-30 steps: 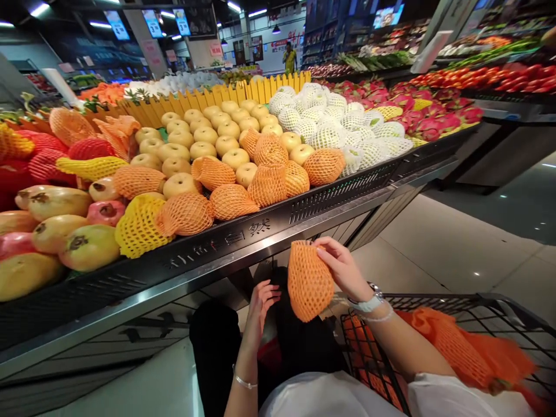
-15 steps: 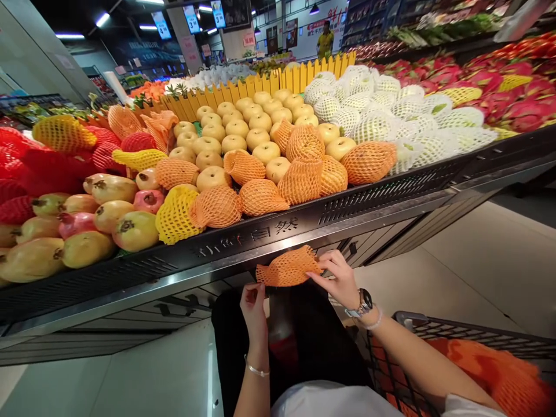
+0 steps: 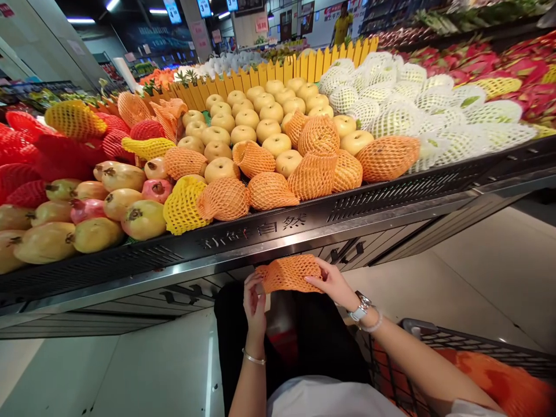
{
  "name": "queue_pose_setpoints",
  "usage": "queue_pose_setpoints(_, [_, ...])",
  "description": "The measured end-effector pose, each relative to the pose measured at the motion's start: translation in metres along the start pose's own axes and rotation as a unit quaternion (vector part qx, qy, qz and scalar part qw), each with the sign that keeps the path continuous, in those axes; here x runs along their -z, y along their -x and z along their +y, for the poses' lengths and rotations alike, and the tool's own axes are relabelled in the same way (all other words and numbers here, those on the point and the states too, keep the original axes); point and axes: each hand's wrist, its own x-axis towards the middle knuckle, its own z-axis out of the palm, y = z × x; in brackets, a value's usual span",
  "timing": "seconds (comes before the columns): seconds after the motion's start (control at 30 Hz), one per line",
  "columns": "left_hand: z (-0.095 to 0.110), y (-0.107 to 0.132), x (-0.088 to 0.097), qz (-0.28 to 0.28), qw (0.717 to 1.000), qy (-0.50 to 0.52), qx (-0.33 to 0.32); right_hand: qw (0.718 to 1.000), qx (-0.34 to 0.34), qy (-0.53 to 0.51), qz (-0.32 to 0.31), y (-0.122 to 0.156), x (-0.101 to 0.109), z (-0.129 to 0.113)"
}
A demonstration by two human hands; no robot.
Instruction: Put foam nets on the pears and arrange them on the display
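An orange foam net sleeve (image 3: 289, 273) lies flattened between both my hands, just below the front lip of the fruit stand (image 3: 278, 229). My left hand (image 3: 254, 301) pinches its left end with closed fingers. My right hand (image 3: 332, 284), a watch on its wrist, grips the right end. Above them, bare yellow pears (image 3: 249, 124) and pears wrapped in orange nets (image 3: 315, 168) fill the stand.
Yellowish pomegranates (image 3: 87, 217) and red nets lie at the left, white-netted fruit (image 3: 391, 113) and dragon fruit (image 3: 499, 63) at the right. A yellow picket divider (image 3: 278, 72) backs the pears. A shopping cart (image 3: 456, 359) holding orange nets stands at lower right. A person in yellow stands far back.
The net sleeve hung from my right hand alone a second ago. It now lies level and my left hand has risen to take its other end. The view shifted left.
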Motion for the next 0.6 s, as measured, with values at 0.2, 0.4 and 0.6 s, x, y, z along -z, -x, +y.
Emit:
queue_pose_setpoints(0.2, [-0.012, -0.004, -0.001, 0.076, 0.996, -0.048, 0.012, 0.993, -0.071, -0.069, -0.056, 0.0, -0.003, -0.002])
queue_pose_setpoints(0.4, [-0.016, -0.004, 0.003, 0.074, 0.993, -0.088, 0.023, 0.995, -0.024, -0.083, -0.042, 0.003, -0.007, 0.002])
queue_pose_setpoints(0.6, [-0.015, -0.003, 0.005, 0.072, 0.988, -0.115, -0.069, 0.971, 0.004, -0.118, -0.207, 0.004, -0.001, 0.008])
